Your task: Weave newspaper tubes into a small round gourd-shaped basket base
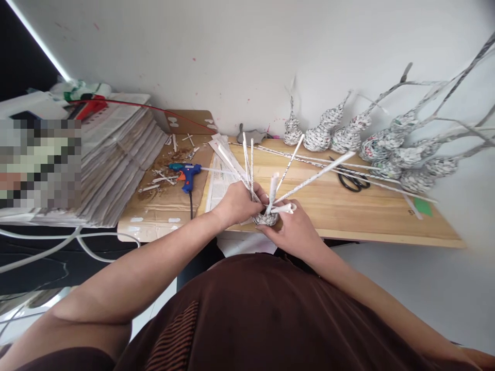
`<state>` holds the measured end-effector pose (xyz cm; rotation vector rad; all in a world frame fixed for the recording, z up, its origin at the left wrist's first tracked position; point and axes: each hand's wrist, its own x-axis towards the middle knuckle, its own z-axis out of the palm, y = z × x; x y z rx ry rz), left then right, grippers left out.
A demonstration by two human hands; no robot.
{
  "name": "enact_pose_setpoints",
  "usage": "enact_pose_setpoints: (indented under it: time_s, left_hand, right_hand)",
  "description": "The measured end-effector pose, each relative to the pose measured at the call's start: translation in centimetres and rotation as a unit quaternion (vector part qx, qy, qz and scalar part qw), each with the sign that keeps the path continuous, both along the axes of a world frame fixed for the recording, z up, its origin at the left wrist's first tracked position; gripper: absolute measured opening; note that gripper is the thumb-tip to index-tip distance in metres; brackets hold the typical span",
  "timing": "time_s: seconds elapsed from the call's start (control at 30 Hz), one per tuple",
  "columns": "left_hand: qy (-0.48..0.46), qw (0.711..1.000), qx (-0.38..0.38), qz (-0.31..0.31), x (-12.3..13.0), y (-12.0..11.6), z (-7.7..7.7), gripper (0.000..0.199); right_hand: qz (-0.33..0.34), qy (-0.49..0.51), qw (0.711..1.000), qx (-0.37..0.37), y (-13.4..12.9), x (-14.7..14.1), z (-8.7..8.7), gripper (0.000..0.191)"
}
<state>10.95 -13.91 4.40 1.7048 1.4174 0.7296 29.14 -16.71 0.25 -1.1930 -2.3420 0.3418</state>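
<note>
Between my two hands, at the table's front edge, is a small round woven base [266,219] of rolled newspaper. Several paper tubes [315,178] stick up and fan outward from it. My left hand [240,202] is closed at its left side, fingers pinching around a tube and the rim. Around the right side of the base curls my right hand [294,226], its thumb underneath near the front. One short tube [285,208] points toward the right hand with its open end showing. The fingertips behind the tubes are partly hidden.
Finished woven paper gourds [319,131] line the wall at right, with black scissors [352,181] and loose paper tubes [371,164] before them. Left are a blue glue gun [188,175] on cardboard [154,216], paper scraps and a tall newspaper stack [131,149]. White cables [87,250] hang at left.
</note>
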Motion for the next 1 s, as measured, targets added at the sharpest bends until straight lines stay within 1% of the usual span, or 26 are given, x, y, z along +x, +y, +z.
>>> enact_pose_setpoints:
  time_s: [0.1,0.23,0.3,0.4,0.43,0.5,0.57,0.6,0.67,0.73,0.8,0.87,0.93,1.0]
  left_hand:
    - [0.026,0.999,0.014,-0.016,0.0,-0.1,-0.1,0.018]
    - [0.062,0.995,0.069,-0.024,0.1,-0.4,-0.5,0.017]
    - [0.062,0.994,0.086,-0.025,0.2,-0.8,-0.6,0.016]
    - [0.063,0.990,0.125,-0.025,0.4,-1.5,-0.5,0.015]
    - [0.064,0.988,0.137,-0.027,0.4,-1.7,-0.5,0.014]
    - [0.062,0.987,0.148,-0.031,0.5,-1.9,-0.4,0.013]
    - [0.059,0.988,0.141,-0.032,0.5,-2.0,-0.3,0.012]
    - [0.059,0.989,0.135,-0.028,0.5,-2.1,-0.4,0.011]
    - [0.062,0.990,0.124,-0.018,0.6,-2.1,-0.5,0.011]
    - [0.071,0.991,0.116,-0.014,0.7,-2.2,-0.6,0.011]
    - [0.074,0.991,0.111,-0.013,0.8,-2.2,-0.5,0.012]
    - [0.064,0.993,0.098,-0.003,0.8,-2.2,-0.3,0.015]
    - [0.052,0.996,0.069,0.010,0.8,-2.1,0.1,0.018]
    - [0.044,0.999,0.028,0.010,0.7,-1.7,0.4,0.021]
  right_hand:
    - [0.013,0.006,1.000,-0.010,0.1,0.2,-0.1,0.028]
    - [0.025,0.030,0.999,-0.024,0.2,0.8,-0.4,0.026]
    - [0.031,0.059,0.997,-0.034,0.0,1.3,-0.2,0.033]
    - [0.038,0.117,0.990,-0.073,-0.4,2.2,0.8,0.048]
    - [0.035,0.136,0.986,-0.089,-0.6,2.4,1.2,0.048]
    - [0.021,0.173,0.977,-0.123,-0.8,2.6,2.0,0.038]
    - [-0.008,0.207,0.965,-0.163,-0.8,2.5,2.6,0.027]
    - [-0.023,0.222,0.957,-0.188,-0.8,2.4,2.7,0.025]
    - [-0.044,0.249,0.938,-0.236,-0.6,2.0,2.8,0.024]
    - [-0.056,0.263,0.927,-0.262,-0.5,1.6,3.0,0.024]
    - [-0.070,0.252,0.931,-0.256,-0.4,1.4,3.2,0.022]
    - [-0.073,0.221,0.943,-0.236,-0.4,1.3,3.3,0.022]
    - [-0.061,0.198,0.954,-0.215,-0.5,1.3,3.2,0.023]
    - [-0.052,0.195,0.960,-0.194,-0.6,1.4,2.8,0.023]
